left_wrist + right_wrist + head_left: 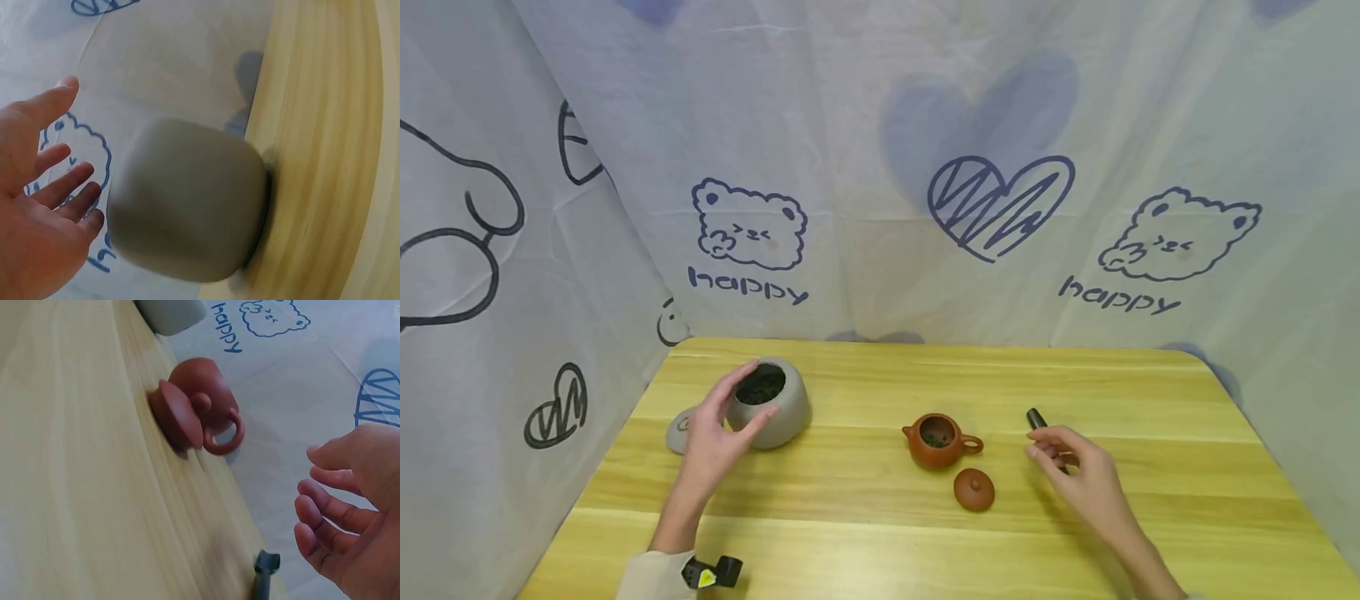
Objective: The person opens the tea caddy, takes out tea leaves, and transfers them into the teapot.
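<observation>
A grey round jar (792,408) stands at the left of the table with dark loose leaves (762,387) inside. Over its mouth my left hand (718,437) hovers, thumb and fingers spread; the left wrist view has that hand (50,194) apart from the jar's side (187,200). My right hand (1082,479) is above a slim dark stick-like tool (1036,418) on the table, fingers loosely bent. In the right wrist view the tool (265,569) lies below the hand (350,519), with nothing between the fingers. The hand covers part of it.
Mid-table sits an uncovered reddish-brown teapot (931,454) with some leaves in it, handle to the right. Its knobbed lid (974,490) lies in front. The grey jar lid (676,432) is partly behind my left hand. A printed cloth (865,167) hangs behind the wooden table (850,550).
</observation>
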`<action>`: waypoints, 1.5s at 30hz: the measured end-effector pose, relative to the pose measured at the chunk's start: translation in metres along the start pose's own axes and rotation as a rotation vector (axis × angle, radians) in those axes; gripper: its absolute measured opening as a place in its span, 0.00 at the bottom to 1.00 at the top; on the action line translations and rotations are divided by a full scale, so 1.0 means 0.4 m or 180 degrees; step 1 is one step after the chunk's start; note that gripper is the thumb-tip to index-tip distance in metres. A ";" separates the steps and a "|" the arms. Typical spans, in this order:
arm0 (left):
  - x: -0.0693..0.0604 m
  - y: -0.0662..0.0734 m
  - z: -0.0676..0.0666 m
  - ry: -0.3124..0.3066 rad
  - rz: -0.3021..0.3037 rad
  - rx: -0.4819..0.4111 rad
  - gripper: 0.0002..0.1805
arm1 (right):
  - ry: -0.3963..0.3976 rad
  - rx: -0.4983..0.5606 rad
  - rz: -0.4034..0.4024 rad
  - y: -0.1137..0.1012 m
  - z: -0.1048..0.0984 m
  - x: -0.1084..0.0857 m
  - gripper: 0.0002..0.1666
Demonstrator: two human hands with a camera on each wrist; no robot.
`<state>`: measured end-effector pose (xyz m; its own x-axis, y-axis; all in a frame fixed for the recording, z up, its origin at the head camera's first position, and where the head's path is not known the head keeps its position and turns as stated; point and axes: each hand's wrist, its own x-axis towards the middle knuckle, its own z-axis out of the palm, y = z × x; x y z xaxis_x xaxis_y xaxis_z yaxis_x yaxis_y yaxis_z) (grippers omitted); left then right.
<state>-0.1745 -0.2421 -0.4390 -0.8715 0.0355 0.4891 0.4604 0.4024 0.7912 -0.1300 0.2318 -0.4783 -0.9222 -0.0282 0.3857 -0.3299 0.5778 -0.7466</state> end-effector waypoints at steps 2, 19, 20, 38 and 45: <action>-0.002 0.005 0.014 -0.0044 0.0095 -0.0011 0.35 | -0.0042 0.0082 0.0035 -0.006 0.006 0.001 0.07; -0.035 0.020 0.160 0.0004 0.0858 0.0550 0.30 | -0.0325 0.0625 0.0181 -0.012 0.087 -0.022 0.10; -0.038 0.019 0.170 -0.0036 0.0832 0.0490 0.29 | -0.0344 0.0634 0.0201 -0.012 0.091 -0.024 0.10; -0.073 0.018 0.321 -0.0685 -0.0750 -0.1197 0.20 | -0.0564 0.1048 0.0365 0.002 0.135 -0.056 0.11; -0.081 0.009 0.376 -0.0812 -0.1137 -0.1492 0.21 | -0.0625 0.1093 0.0361 0.008 0.140 -0.063 0.12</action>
<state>-0.1699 -0.1044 -0.5073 -0.9710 0.2131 0.1087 0.1088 -0.0109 0.9940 -0.1192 0.1886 -0.5207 -0.9666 -0.1543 0.2047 -0.2416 0.2814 -0.9287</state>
